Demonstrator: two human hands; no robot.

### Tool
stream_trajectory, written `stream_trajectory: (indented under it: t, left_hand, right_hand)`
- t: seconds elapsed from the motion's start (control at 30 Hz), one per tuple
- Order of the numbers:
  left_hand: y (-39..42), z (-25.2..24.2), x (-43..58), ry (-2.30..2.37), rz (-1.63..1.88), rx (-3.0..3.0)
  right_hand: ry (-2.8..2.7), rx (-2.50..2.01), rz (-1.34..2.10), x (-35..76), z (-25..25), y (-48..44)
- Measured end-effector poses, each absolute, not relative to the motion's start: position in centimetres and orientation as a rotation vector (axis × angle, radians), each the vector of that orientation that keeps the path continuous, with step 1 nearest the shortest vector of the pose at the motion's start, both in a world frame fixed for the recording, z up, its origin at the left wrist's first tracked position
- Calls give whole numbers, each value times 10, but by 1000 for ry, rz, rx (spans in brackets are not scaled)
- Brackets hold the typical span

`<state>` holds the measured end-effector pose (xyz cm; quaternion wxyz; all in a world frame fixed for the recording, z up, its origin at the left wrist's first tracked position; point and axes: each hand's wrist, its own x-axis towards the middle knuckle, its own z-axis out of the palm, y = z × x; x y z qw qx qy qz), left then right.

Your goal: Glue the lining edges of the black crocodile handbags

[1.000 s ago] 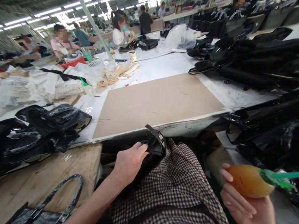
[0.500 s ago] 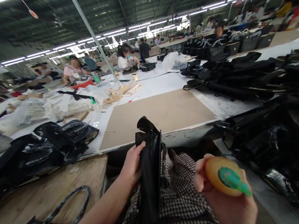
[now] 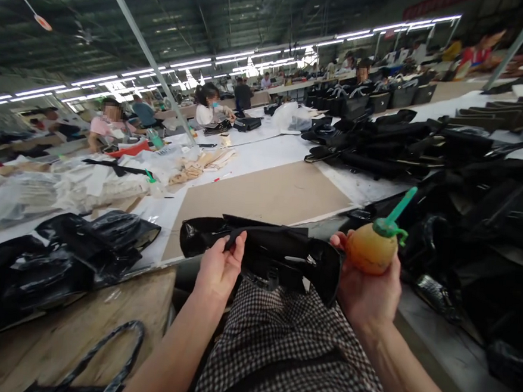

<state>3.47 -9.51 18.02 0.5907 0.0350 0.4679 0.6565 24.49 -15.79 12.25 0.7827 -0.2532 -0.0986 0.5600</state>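
Now holds the folded black piece (image 3: pixel 280 248) crosswise at six o'clock rather than upright, pinched in the left hand (image 3: pixel 218 264) at seven, and grips the amber bottle (image 3: pixel 371 252) in the right hand (image 3: pixel 368 296) at four, with its green nozzle (image 3: pixel 401 207) turned up toward one. Seems to bring both within easy reach of each other. Sets limp, glossy black folds beside smooth, rounded, cloudy amber.

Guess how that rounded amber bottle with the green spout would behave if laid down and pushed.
The bottle would probably roll, given its rounded body. Its projecting green spout might make it curve instead of running straight. The deeper orange lower part suggests liquid inside, so it may slosh.
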Motion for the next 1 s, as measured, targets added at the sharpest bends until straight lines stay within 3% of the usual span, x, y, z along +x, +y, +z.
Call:
stream_trajectory:
  t: [0.27, 0.47, 0.57, 0.7, 0.83, 1.0]
  left_hand:
    - [-114, 178, 34, 1119, 1515, 92]
    - [-140, 137, 30, 1187, 1545, 294]
    - [-141, 119, 18, 1278, 1512, 1018]
    - [-119, 121, 6, 1198, 931, 2023]
    - [-90, 127, 13, 1001, 600, 2467]
    - [-94, 124, 33, 466, 568, 2958]
  right_hand:
    - [-272, -465, 1251, 232, 140, -135]
    - [-361, -382, 1422, 224, 124, -137]
    - [-354, -370, 1466, 223, 111, -139]
    - [-344, -384, 1497, 227, 101, -140]
    - [-378, -430, 1484, 231, 105, -137]
    - [-407, -724, 1423, 235, 113, -120]
